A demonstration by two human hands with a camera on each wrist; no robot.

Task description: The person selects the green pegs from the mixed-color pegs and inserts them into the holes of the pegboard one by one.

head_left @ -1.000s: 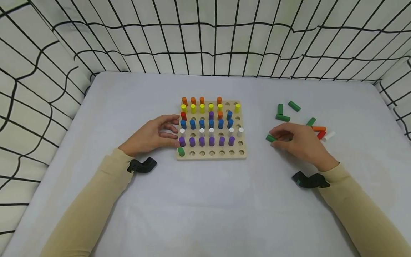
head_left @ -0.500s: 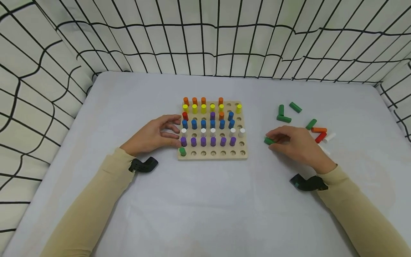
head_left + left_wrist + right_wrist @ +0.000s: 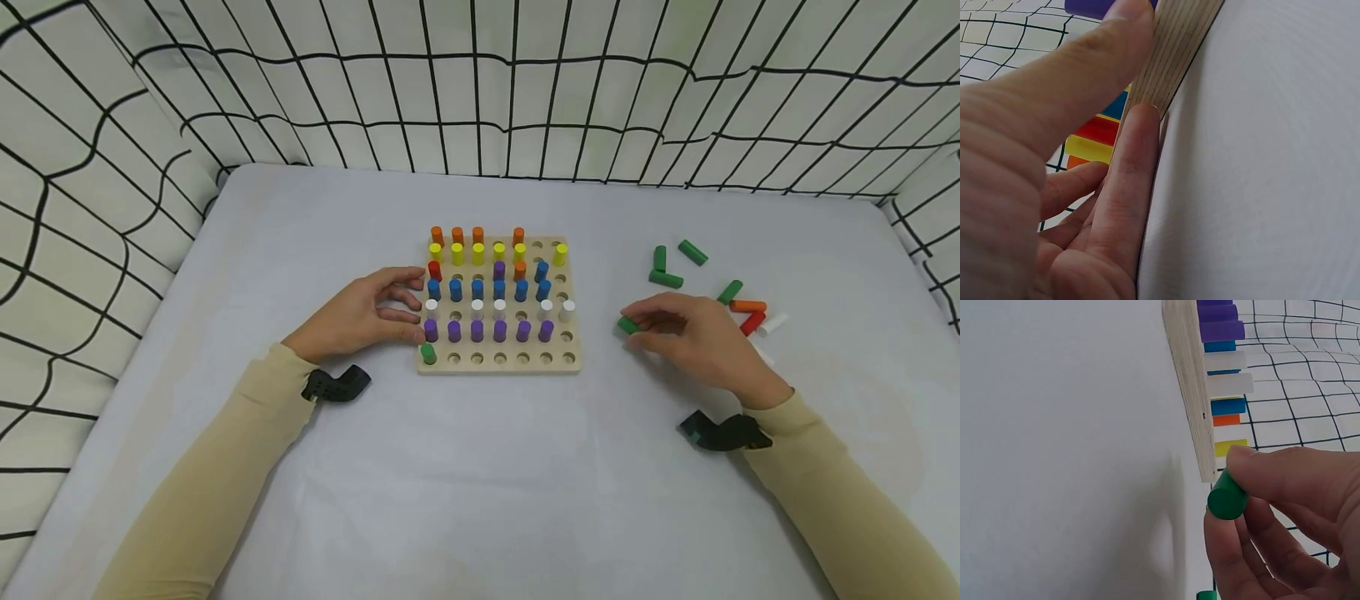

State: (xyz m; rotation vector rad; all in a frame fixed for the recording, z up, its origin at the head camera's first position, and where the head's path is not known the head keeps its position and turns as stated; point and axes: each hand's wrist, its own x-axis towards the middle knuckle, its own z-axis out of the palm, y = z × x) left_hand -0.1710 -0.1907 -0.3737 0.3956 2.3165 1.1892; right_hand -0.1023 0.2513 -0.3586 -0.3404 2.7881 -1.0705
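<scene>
Currently: right hand (image 3: pixel 693 346) is pinching green peg (image 3: pixel 628 326), right of pegboard (image 3: pixel 488 347) | left hand (image 3: pixel 358 315), fingers relaxed, is touching pegboard's left edge | filling is seemingly standing past midway: six front holes (image 3: pixel 499 358), scattered others (image 3: pixel 567 337) are remaining | loose pegs (image 3: pixel 666 279) are lying near right hand

Through the head camera I see a white desk (image 3: pixel 480 492), with pale black-gridded walls (image 3: pixel 495 92) on three sides.
</scene>
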